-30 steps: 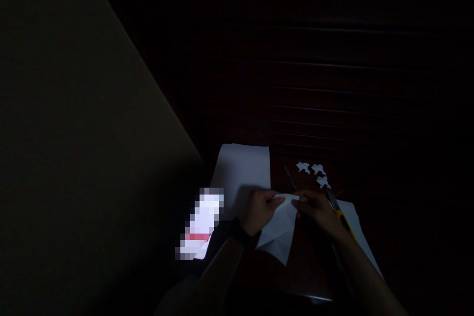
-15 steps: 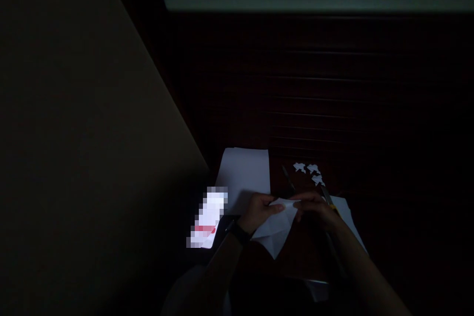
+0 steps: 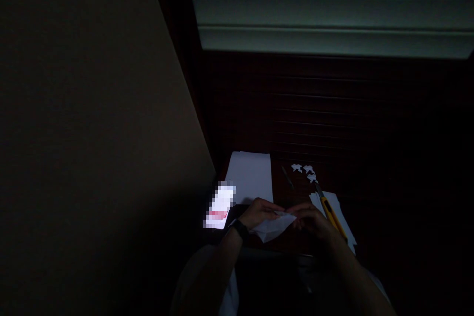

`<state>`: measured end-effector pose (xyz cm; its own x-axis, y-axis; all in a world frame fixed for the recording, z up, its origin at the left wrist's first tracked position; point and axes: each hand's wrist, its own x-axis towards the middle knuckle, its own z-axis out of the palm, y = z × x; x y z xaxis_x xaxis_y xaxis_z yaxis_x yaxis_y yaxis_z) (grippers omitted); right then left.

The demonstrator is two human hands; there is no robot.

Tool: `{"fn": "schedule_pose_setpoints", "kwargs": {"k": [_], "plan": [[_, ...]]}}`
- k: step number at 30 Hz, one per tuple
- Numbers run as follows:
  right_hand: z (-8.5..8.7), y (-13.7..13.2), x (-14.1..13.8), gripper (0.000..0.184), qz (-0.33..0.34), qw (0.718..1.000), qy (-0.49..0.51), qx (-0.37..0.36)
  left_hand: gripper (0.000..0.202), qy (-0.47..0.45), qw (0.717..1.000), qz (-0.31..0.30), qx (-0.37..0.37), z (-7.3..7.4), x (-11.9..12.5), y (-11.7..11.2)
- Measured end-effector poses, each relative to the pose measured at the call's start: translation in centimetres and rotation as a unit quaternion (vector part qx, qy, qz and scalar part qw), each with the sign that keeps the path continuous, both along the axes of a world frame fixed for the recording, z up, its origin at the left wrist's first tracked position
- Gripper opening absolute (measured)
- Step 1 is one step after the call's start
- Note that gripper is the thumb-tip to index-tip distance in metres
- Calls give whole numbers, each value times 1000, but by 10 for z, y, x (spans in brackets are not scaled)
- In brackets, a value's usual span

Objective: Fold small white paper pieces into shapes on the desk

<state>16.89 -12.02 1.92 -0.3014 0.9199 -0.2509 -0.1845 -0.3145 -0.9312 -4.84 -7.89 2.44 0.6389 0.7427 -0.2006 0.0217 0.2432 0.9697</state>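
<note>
The scene is very dark. My left hand [image 3: 258,212] and my right hand [image 3: 313,219] both pinch the top edge of a creased white paper [image 3: 274,227] held just above a dark wooden desk [image 3: 292,197]. A dark band sits on my left wrist. Both hands have their fingers closed on the paper. A yellow utility knife [image 3: 330,211] lies just right of my right hand on a white sheet [image 3: 337,202].
A blank white sheet [image 3: 252,177] lies behind my left hand. A bright blurred card or screen [image 3: 220,206] sits at the left. Three small folded paper shapes [image 3: 304,171] and a thin dark pen [image 3: 287,177] lie further back. A beige wall [image 3: 92,133] rises left.
The view has tilted up, so hands and desk sit lower and smaller in the frame. The paper is now folded flatter between my hands, and the yellow knife is uncovered.
</note>
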Motion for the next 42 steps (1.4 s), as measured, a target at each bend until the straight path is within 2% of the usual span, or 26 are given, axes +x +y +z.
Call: {"fn": "schedule_pose_setpoints", "kwargs": {"k": [4,9,14,21,23,25,29,35,38,42], "plan": [[9,-20,-4,16,-7,1000,-10,16,33,-19,1000,-9,-7,8,-9,-18],[30,-44,-10,15,7,998,-39,44,47,-99,993,-15,-64,27,-16,-48],[52,-64,-18,14,52,992,-91,69,42,7,999,-14,-36,31,-10,-71],[74,-85,-21,13,62,980,-145,119,45,1,999,-18,-27,40,-5,-91],[79,-88,-22,17,41,978,-146,140,45,-6,1000,-6,-22,42,-5,-93],[82,-90,-24,27,-8,977,-139,161,45,-13,1000,12,-20,43,-4,-94],[77,-91,-33,47,-160,966,-128,159,44,-23,998,63,-11,42,1,-92],[66,-93,-47,42,-280,929,-179,162,43,-27,993,119,-2,43,9,-93],[70,-95,-49,38,-308,910,-212,178,41,-27,990,137,4,47,11,-97],[77,-96,-50,34,-291,904,-246,193,42,-24,988,154,13,52,13,-102]]}}
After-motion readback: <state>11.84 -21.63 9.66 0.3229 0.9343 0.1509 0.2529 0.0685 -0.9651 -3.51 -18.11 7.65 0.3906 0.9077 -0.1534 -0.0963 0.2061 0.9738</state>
